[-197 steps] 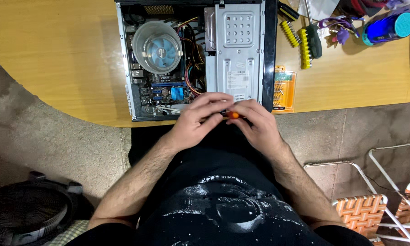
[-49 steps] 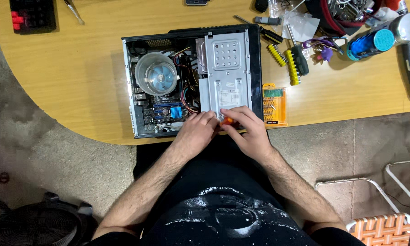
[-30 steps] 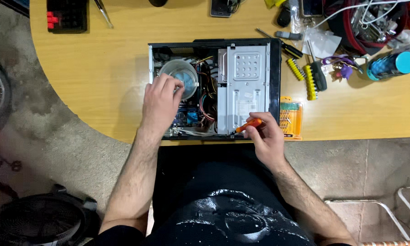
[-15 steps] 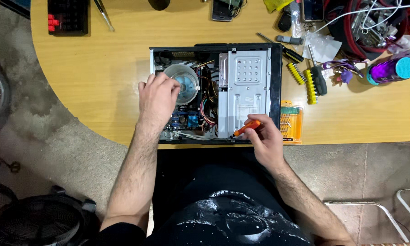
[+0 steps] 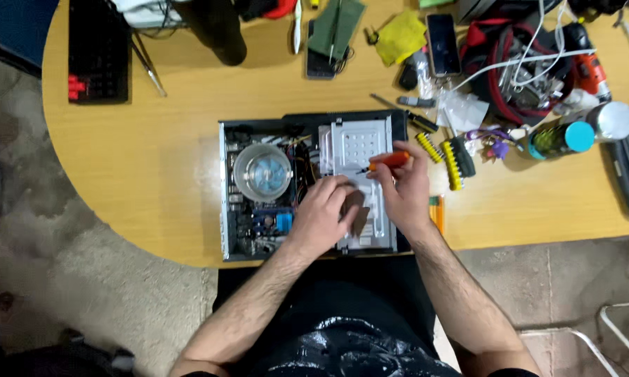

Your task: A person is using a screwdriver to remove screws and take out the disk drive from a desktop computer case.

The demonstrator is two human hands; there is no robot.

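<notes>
Hands, two, worked over one open computer case (image 5: 259,241) near the table's (image 5: 154,174) front edge. Right hand (image 5: 407,192) had its grip clenched on an orange-handled screwdriver (image 5: 388,161), tip over the silver drive cage (image 5: 356,150). Left hand (image 5: 325,216) rested flat, grip released, beside one round cooler fan (image 5: 261,172). Two phones (image 5: 443,45) lay behind; bare table spread leftward.

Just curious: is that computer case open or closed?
Open. The computer case lies with its cover off, showing the round cooling fan and circuit board.
</notes>
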